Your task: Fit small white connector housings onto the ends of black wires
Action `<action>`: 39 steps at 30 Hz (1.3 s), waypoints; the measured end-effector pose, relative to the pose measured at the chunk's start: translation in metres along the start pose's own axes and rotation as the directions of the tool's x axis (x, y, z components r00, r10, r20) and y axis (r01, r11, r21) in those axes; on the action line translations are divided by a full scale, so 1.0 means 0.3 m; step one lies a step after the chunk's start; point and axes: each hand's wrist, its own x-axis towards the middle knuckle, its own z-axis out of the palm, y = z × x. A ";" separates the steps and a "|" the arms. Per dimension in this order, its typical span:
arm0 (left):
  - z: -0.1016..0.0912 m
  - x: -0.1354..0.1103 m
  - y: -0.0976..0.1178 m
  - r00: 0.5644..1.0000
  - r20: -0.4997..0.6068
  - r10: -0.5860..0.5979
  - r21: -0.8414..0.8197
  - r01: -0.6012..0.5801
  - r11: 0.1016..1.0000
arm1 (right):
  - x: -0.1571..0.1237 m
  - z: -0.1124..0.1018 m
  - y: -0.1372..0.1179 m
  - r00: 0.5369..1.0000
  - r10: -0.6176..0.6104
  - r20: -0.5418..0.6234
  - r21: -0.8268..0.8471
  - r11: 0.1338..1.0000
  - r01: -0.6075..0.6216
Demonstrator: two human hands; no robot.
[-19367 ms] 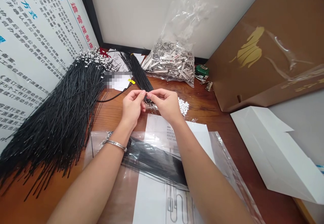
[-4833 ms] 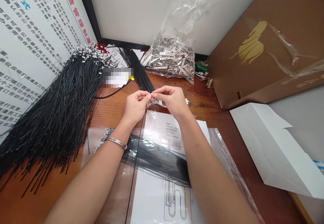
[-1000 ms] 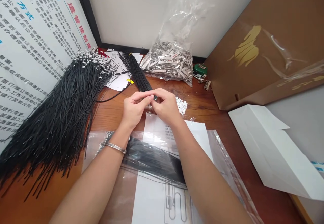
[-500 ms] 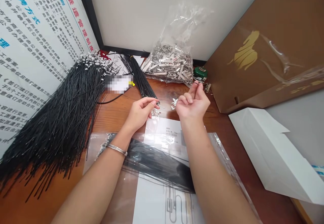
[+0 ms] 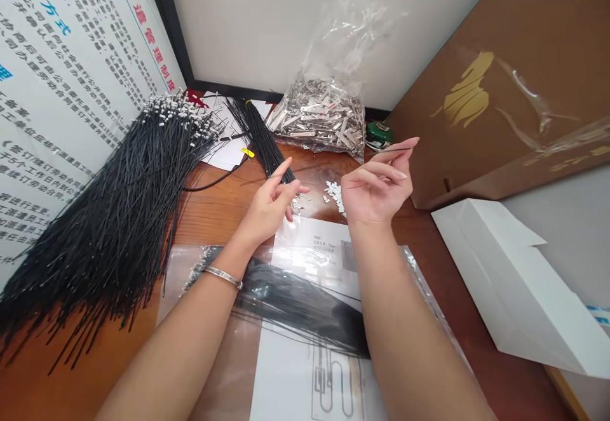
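Note:
My left hand (image 5: 272,206) is open, its index finger and thumb stretched apart, beside the near end of a thin bundle of black wires (image 5: 260,132). No object shows between those fingers. Over the table to the right, my right hand (image 5: 376,186) is turned partly palm up and open, with the fingers extended and nothing visible in them. A little pile of small white connector pieces (image 5: 335,193) lies between the two hands, partly behind the right one. Below my wrists, a clear plastic bag (image 5: 190,261) with more black wires (image 5: 295,300) rests over a printed drawing sheet (image 5: 281,376).
A big heap of black wires with white ends (image 5: 119,211) leans by the printed board (image 5: 71,91) at left. A clear bag of metal strips (image 5: 324,113) stands at the back, beside a green tape measure (image 5: 379,132). A brown box (image 5: 500,91) and white carton (image 5: 515,287) are at right.
Both hands have loosened from a pinch, and their fingers have spread. My right hand has moved slightly right, uncovering more of the white pieces. My left hand has stayed near the wire ends.

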 end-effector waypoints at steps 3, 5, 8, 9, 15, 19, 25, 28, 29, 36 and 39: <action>0.001 -0.002 0.013 0.997 -0.058 0.045 -0.100 -0.051 0.994 | 0.015 -0.005 0.023 0.999 0.053 0.004 -0.145 0.988 -0.052; 0.001 -0.005 0.024 0.990 -0.096 0.103 -0.148 -0.116 0.982 | 0.029 -0.010 0.040 0.992 0.109 -0.060 -0.311 0.942 -0.123; 0.002 -0.017 0.036 0.987 -0.053 0.152 -0.133 -0.158 0.978 | 0.041 -0.014 0.070 0.970 0.120 -0.212 -0.551 0.805 -0.220; 0.003 -0.022 0.038 0.990 -0.018 0.141 -0.103 -0.142 0.985 | 0.040 -0.015 0.080 0.964 0.099 -0.246 -0.618 0.750 -0.234; 0.009 -0.033 0.035 0.997 0.068 0.034 0.113 -0.042 0.993 | 0.006 -0.017 0.122 0.976 0.130 -0.176 -0.858 0.466 -0.217; 0.007 -0.018 0.018 0.998 0.038 0.039 0.073 -0.042 0.996 | -0.003 -0.024 0.116 0.926 0.372 -0.063 -0.928 0.321 -0.192; 0.000 -0.005 0.007 0.998 -0.058 -0.039 0.046 0.041 0.998 | 0.040 -0.053 0.019 0.968 -0.107 0.228 -0.971 -0.097 0.218; 0.002 -0.003 0.014 0.995 -0.077 -0.056 -0.015 0.055 0.998 | 0.049 -0.065 -0.030 0.980 -0.077 0.184 -0.869 -0.479 0.126; 0.003 -0.002 0.016 0.995 -0.085 -0.061 -0.030 0.059 0.998 | 0.049 -0.068 -0.039 0.991 -0.030 0.129 -0.833 -0.546 0.092; 0.002 0.002 0.022 0.993 -0.118 -0.025 -0.039 0.021 0.999 | 0.058 -0.089 -0.065 0.978 0.166 0.128 -0.781 -0.591 0.203; -0.002 0.003 0.018 0.994 -0.105 -0.022 -0.040 0.018 0.999 | 0.063 -0.097 -0.068 0.976 0.185 0.118 -0.796 -0.570 0.204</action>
